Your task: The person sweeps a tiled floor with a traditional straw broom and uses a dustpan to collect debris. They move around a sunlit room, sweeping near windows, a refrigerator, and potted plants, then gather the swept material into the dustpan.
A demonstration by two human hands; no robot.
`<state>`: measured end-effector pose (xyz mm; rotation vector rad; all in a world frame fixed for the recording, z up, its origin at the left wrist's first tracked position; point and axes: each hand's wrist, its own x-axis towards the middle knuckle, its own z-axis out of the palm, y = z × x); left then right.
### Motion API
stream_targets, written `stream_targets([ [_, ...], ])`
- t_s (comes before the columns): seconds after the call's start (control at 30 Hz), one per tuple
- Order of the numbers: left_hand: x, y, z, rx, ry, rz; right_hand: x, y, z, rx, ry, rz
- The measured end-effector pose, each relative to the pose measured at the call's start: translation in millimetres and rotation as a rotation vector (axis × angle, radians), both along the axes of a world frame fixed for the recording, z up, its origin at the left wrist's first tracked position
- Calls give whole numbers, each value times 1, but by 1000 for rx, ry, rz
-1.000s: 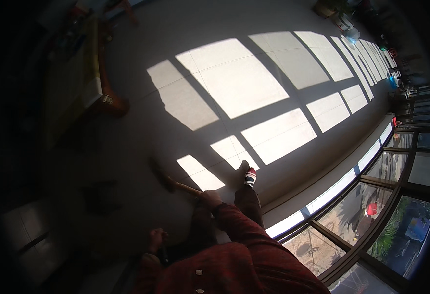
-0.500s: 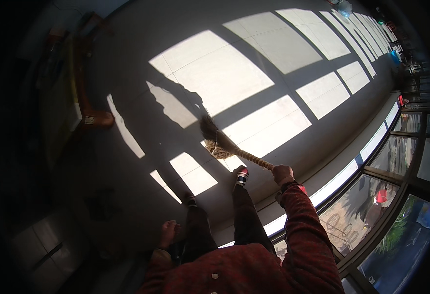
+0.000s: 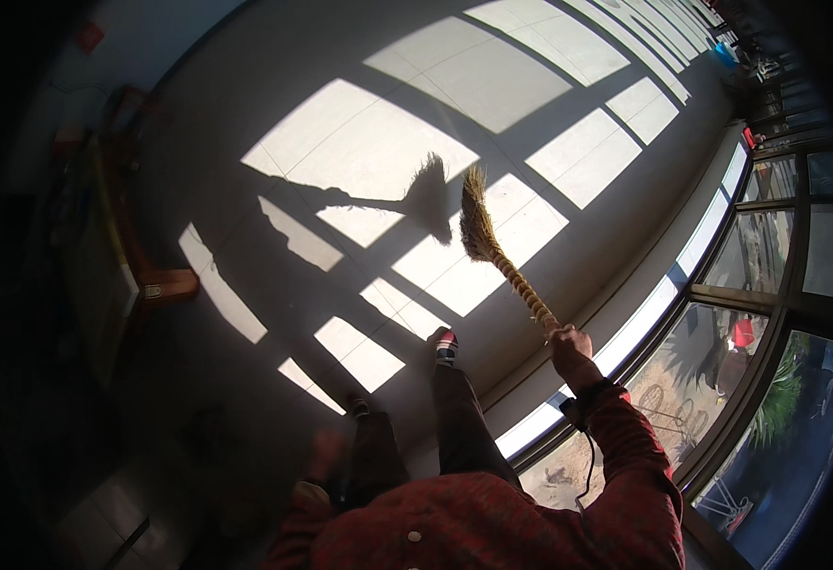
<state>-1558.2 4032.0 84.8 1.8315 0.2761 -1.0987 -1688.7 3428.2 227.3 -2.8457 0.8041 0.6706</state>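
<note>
My right hand (image 3: 573,353) is closed round the wrapped handle of a straw broom (image 3: 478,220), out ahead and to the right of my body. The bristles fan out at the far end, lit by the sun, and the broom's shadow falls on the floor to their left, apart from them. I cannot tell exactly how high the bristles are above the floor. Low beside my left leg hangs my left hand (image 3: 323,451), dim and smeared by motion, so its fingers do not show clearly.
Sunlit patches cross the tiled floor (image 3: 359,128). Along the right runs a row of framed windows (image 3: 720,361) above a pale ledge. A wooden piece of furniture with a metal-cornered leg (image 3: 170,285) stands in shade at left. A blue object (image 3: 725,54) lies far right.
The broom has swung right and away from me, and its bristles have lifted, with their shadow now separate. My right arm reaches further right. The view has shifted a little.
</note>
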Motion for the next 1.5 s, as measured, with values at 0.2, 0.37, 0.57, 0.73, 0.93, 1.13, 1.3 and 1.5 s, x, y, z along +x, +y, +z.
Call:
stream_targets([
  [0.2,1,34,-22,277,-921,-1287,-14,137,-46,330,90,252],
  [0.37,12,16,-23,87,-448,-565,19,189,-110,502,158,283],
  [0.57,20,-37,-17,12,-368,-448,22,73,-102,348,326,223],
  [0.73,57,-97,3,24,-242,-600,-6,-61,-63,69,291,19],
  [0.93,104,-162,36,81,80,-138,-27,-86,-41,-78,116,-197],
  [1.13,162,-209,21,66,290,-257,-75,6,-29,203,237,-964],
  [1.3,228,-272,-8,149,53,-778,-82,83,-13,910,-83,-1749],
  [1.5,323,-374,14,142,87,-650,-60,145,-42,1268,-232,-2303],
])
